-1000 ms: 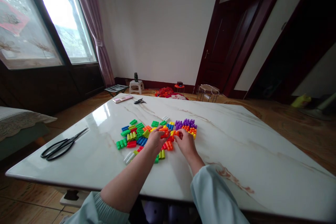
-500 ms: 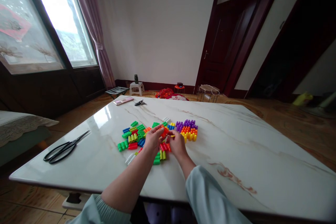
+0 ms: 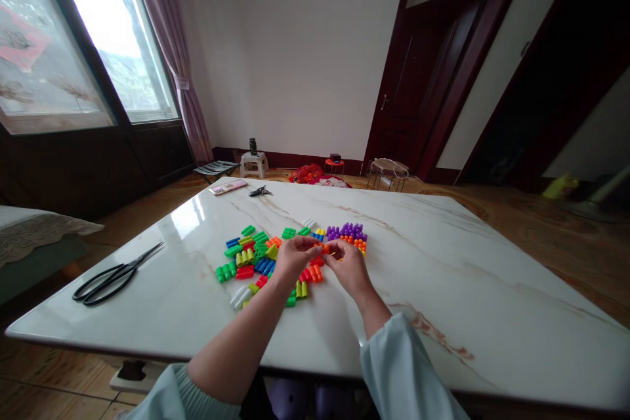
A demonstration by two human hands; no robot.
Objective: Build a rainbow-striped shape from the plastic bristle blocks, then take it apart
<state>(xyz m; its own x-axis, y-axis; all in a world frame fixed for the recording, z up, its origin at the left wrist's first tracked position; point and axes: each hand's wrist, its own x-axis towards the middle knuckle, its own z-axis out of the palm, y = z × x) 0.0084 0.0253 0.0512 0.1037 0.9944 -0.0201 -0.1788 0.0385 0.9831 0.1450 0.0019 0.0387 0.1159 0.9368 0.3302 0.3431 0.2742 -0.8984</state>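
Note:
Both hands meet over the heap of coloured plastic pieces. My left hand (image 3: 294,257) is closed on an orange piece (image 3: 323,249). The fingers of my right hand (image 3: 350,268) are pinched at the right side of that same piece, with a bit of yellow by the fingertips. Left of and below my left hand lie loose green pieces (image 3: 226,272), blue ones (image 3: 264,266), red ones (image 3: 245,272) and clear ones (image 3: 241,296). Behind my right hand, purple pieces (image 3: 347,231) stand in rows, with orange and yellow ones in front, partly hidden.
Black scissors (image 3: 117,277) lie at the left of the white marbled table (image 3: 443,262). A pink phone (image 3: 228,188) and small dark pliers (image 3: 260,191) rest near the far edge. Stools stand on the floor beyond.
Both hands have shifted right with the orange piece, and my right hand now covers part of the yellow row. The view has moved slightly.

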